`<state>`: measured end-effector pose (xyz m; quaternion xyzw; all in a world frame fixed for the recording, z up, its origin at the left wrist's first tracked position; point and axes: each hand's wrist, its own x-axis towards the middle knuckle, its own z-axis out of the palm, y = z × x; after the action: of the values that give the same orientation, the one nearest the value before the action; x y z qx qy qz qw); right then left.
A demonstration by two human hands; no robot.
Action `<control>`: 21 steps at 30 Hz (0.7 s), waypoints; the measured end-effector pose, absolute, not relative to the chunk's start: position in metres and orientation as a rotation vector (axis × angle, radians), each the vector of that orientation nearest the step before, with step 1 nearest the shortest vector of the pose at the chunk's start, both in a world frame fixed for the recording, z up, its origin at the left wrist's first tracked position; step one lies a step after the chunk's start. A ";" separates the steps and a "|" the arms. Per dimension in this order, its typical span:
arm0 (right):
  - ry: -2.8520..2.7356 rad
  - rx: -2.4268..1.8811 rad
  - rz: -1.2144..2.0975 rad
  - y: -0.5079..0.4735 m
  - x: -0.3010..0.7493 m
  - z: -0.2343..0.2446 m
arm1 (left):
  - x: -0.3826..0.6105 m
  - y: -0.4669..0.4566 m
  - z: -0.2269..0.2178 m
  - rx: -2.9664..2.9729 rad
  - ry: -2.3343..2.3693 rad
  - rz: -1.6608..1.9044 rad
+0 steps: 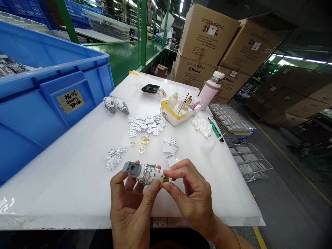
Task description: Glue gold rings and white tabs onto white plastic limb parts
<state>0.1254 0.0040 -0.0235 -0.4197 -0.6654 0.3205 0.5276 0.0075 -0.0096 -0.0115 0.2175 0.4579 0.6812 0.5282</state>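
My left hand (pixel 135 207) is wrapped round a small grey and white cylindrical model part (pixel 147 174), held sideways above the near part of the table. Its grey end points left. At its right end sits a gold ring-like piece (pixel 165 178), pinched between the thumb and forefinger of my right hand (pixel 192 193). Whether that piece is fully seated I cannot tell. Several loose gold rings (pixel 141 150) lie just beyond my hands. Around them are piles of small white perforated plates (pixel 147 123), with smaller groups to the left and right.
A large blue crate (pixel 85 93) borders the table (pixel 85 193) at left. Two similar model parts (pixel 116 105) lie near it. Farther back stand a yellow-edged tray (pixel 178 119) with bottles and a pink flask (pixel 209 92). A green utility knife (pixel 215 129) and crumpled tissue (pixel 201 126) lie right.
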 end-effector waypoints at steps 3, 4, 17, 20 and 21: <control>-1.579 -1.022 0.773 0.004 0.124 -0.025 | 0.007 -0.008 -0.012 0.521 1.084 1.626; -1.579 -1.029 0.776 0.005 0.123 -0.025 | 0.007 -0.008 -0.012 0.514 1.084 1.615; -1.666 -1.115 0.792 0.017 0.151 -0.004 | -0.006 -0.002 -0.002 0.439 1.103 1.333; -1.573 -1.214 0.731 0.057 0.164 0.012 | -0.010 0.000 0.001 0.465 1.074 1.246; -1.533 -1.227 0.684 0.075 0.167 0.016 | -0.011 0.001 0.003 0.475 1.070 1.229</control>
<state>0.1668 0.0750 0.0163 -0.5088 -0.6357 0.2835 0.5066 -0.0109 0.0010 0.0026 0.2098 0.4731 0.5434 0.6610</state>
